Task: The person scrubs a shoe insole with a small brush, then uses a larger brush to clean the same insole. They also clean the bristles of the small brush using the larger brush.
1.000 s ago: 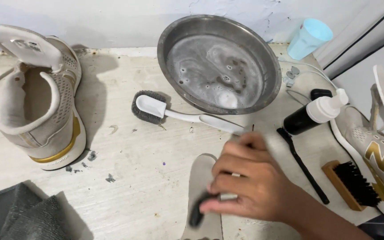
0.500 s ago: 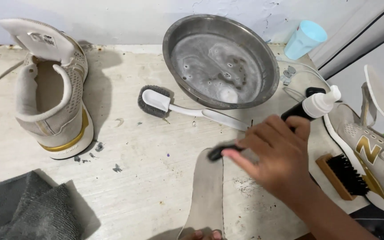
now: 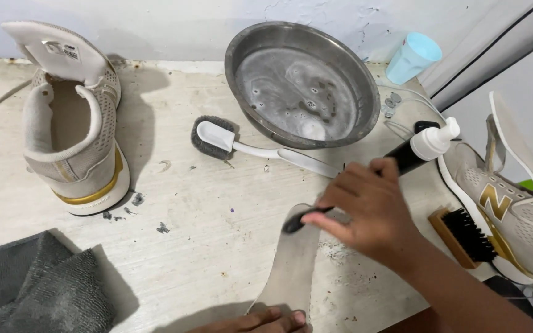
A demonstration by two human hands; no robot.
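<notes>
My right hand grips a small black brush and presses its head onto the top end of a grey shoe insole lying on the table. My left hand shows only as fingertips at the bottom edge, pressing down the insole's near end. A white-handled brush with grey bristles lies just beyond the insole, beside a steel basin of cloudy water.
A beige shoe with gold trim stands at the left. A second matching shoe lies at the right with a wooden black-bristled brush against it. A black pump bottle, a light blue cup and a grey towel are also around.
My right hand moved the black brush up the insole, from its near part toward its far end. My left fingertips came into view at the insole's near end.
</notes>
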